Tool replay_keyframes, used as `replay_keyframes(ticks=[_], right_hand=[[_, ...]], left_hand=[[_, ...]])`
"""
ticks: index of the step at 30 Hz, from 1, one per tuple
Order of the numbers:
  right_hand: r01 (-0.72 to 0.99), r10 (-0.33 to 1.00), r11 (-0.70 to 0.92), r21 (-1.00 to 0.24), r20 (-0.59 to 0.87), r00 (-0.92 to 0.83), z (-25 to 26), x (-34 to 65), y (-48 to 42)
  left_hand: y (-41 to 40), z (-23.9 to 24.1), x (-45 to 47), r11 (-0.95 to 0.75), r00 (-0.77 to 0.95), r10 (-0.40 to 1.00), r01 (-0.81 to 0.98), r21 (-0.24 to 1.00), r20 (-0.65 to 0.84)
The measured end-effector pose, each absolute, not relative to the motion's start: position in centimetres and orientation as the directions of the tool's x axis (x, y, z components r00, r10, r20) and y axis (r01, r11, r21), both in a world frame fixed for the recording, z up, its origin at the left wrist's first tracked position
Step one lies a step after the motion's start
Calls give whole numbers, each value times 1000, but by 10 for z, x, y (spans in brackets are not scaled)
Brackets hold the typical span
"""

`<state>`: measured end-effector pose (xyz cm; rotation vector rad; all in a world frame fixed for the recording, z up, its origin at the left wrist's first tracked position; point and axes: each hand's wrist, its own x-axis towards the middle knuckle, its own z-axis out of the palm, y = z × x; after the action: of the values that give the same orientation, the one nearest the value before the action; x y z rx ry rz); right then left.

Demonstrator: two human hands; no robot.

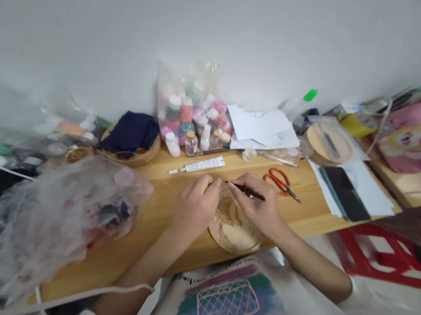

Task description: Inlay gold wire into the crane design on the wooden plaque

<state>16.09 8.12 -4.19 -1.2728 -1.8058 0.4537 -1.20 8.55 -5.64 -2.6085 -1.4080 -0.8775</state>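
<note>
My right hand (258, 202) is closed around a slim dark pen-like tool (252, 191), its tip pointing left towards my other hand. The fingers of my left hand (197, 207) are pressed together near that tip; what they hold, if anything, is too small to make out. Under both hands lies a round pale wooden disc (240, 245) at the table's front edge, with a gold-coloured line pattern on its face. My hands cover its far part. Just beyond them is a white tube (204, 164) with a narrow nozzle. Red-handled scissors (283, 185) lie right of my right hand.
Crumpled clear plastic bags (60, 217) cover the table's left side. A bag of small coloured jars (193, 108) stands against the wall, near small bottles (191, 143) and white papers (262, 128). At right are a phone (344, 193) and a bagged wooden disc (327, 143).
</note>
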Motion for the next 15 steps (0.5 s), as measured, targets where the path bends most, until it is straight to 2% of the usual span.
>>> replay_keyframes(ticks=[2,5,9,12,15], right_hand=[[561,796,549,-620,592,-125,-18,159,85],[574,596,711,-406,781,-185,20,160,93],[584,436,776,-236,871,-227,54,166,99],[579,379,786,-216,909,-176,63,169,100],[546,381,782,-299,924,-41,63,169,102]], left_hand=[[88,-27,-11,-574,381,728,794,203,570],[92,17,-7,-578,331,658,798,172,677],[97,54,4,-582,231,461,807,96,857],[99,62,17,-587,137,375,801,120,917],[97,64,32,-573,58,358,802,170,932]])
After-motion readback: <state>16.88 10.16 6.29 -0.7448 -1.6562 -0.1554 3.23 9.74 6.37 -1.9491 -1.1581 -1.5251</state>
